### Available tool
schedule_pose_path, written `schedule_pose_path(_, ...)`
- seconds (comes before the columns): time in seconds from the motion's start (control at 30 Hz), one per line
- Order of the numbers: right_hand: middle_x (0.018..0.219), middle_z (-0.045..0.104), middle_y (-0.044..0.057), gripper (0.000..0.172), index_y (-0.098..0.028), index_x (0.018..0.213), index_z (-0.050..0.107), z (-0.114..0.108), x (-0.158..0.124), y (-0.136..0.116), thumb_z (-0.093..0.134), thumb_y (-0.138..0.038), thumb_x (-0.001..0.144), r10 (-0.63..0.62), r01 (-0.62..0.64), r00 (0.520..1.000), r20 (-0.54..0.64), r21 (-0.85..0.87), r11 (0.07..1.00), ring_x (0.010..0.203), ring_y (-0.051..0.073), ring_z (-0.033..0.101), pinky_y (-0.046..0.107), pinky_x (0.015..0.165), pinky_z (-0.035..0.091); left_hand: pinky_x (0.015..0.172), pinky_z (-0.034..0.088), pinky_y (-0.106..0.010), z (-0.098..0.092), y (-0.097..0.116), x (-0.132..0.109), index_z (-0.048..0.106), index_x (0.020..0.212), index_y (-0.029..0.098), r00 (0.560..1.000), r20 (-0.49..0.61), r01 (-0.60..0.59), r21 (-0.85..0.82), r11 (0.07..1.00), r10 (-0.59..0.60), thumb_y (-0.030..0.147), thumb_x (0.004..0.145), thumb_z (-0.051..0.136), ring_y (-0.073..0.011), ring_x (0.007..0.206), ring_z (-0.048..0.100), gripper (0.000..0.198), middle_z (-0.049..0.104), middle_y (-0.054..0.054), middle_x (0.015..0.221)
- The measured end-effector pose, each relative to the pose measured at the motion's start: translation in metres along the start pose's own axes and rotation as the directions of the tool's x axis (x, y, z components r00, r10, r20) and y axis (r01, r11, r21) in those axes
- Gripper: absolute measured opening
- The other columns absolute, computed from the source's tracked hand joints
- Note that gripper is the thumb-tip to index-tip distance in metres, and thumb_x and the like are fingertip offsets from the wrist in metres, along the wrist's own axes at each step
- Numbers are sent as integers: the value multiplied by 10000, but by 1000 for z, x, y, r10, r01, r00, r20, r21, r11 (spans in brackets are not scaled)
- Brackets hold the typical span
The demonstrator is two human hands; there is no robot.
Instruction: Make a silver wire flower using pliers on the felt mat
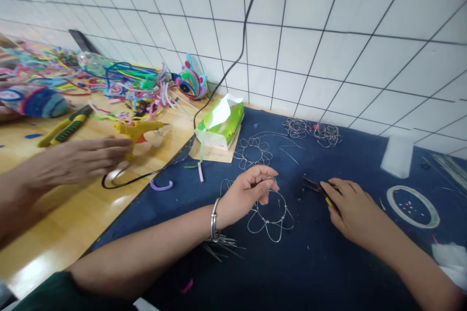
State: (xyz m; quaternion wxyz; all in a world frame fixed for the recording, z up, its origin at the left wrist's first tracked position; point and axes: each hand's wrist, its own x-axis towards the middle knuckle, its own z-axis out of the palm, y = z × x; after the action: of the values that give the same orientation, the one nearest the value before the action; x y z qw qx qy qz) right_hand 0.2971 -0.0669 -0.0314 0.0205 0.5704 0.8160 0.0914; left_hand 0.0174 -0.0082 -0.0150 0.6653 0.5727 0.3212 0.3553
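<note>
Pinched between the thumb and fingers of my left hand is a wire flower, a ring of silvery wire with looped petals and small pinkish beads. It hangs just above the dark blue cloth. To the right, my right hand is wrapped round a pair of pliers with yellow-and-black handles, its jaws pointing left and resting low over the cloth. A finished-looking wire flower of the same kind lies flat behind my left hand. Cut wires lie in a bundle beneath my left wrist.
A co-worker's hand is at a yellow glue gun on the left wooden table, near larger pliers and colourful pipe cleaners. A tissue pack, tangled wire shapes and a round bead dish stand around the cloth.
</note>
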Motion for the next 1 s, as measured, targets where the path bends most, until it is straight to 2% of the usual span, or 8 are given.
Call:
schedule_pose_path(0.17, 1076, 527, 154, 443, -136, 1225, 464, 3, 5, -2, 411, -207, 791, 24, -27, 999, -37, -83, 996, 940, 285, 481, 415, 720, 419, 534, 424, -194, -1, -2, 1, 519, 1025, 143, 1000, 4, -24, 4, 1000, 24, 269, 862, 478, -45, 534, 491, 210, 610, -44, 848)
schedule_pose_path(0.3, 942, 552, 135, 310, -133, 1087, 539, 8, 9, 2, 419, -252, 827, 61, -64, 996, -64, -45, 997, 852, 244, 496, 376, 710, 418, 555, 429, -195, 0, -2, 1, 522, 975, 138, 999, -9, -48, 12, 999, 48, 281, 864, 479, -50, 556, 507, 185, 612, -42, 837)
schedule_pose_path(0.4, 946, 557, 126, 242, -146, 1002, 554, 10, 8, 2, 410, -266, 849, 80, -81, 994, -75, -12, 997, 862, 240, 501, 378, 728, 414, 551, 426, -188, 0, 0, 0, 515, 927, 134, 998, -10, -54, 36, 998, 54, 286, 869, 472, -48, 552, 510, 169, 612, -37, 823)
schedule_pose_path(0.5, 993, 562, 129, 237, -147, 1004, 529, 8, 7, -2, 389, -279, 866, 45, -35, 995, -85, 121, 992, 899, 240, 516, 381, 743, 418, 512, 419, -183, 1, 1, -1, 510, 902, 130, 998, 24, -58, 64, 996, 56, 287, 874, 457, -40, 515, 491, 167, 606, -36, 821)
schedule_pose_path(0.57, 986, 569, 117, 241, -156, 1028, 501, 2, 8, -6, 370, -291, 878, 36, -23, 998, -44, 258, 966, 889, 221, 536, 367, 743, 429, 502, 417, -182, 1, 1, -1, 517, 898, 129, 997, 38, -73, 91, 993, 70, 281, 876, 453, -37, 507, 486, 167, 601, -37, 825)
schedule_pose_path(0.7, 922, 580, 69, 260, -199, 1090, 454, -23, 8, -20, 351, -334, 893, 107, -138, 990, 92, 463, 875, 789, 168, 571, 297, 669, 460, 518, 412, -185, 0, -3, -2, 538, 894, 132, 995, 27, -101, 166, 981, 97, 281, 880, 450, -50, 502, 486, 173, 538, 15, 629)
schedule_pose_path(0.83, 1009, 558, 76, 324, -213, 1164, 432, -45, 6, -33, 375, -366, 885, -16, -14, 998, 57, 500, 866, 890, 176, 556, 309, 739, 468, 531, 417, -196, -1, -5, -4, 540, 893, 139, 990, 17, -139, 224, 965, 139, 281, 879, 453, -59, 510, 499, 167, 522, 17, 618)
schedule_pose_path(1.0, 1017, 557, 89, 321, -212, 1117, 489, -52, 3, -42, 439, -388, 853, -79, 96, 995, -57, 427, 899, 935, 206, 533, 363, 778, 463, 589, 446, -218, -1, -1, -7, 575, 884, 146, 967, 55, -250, 421, 872, 250, 240, 885, 430, -62, 537, 519, 173, 552, -4, 680)
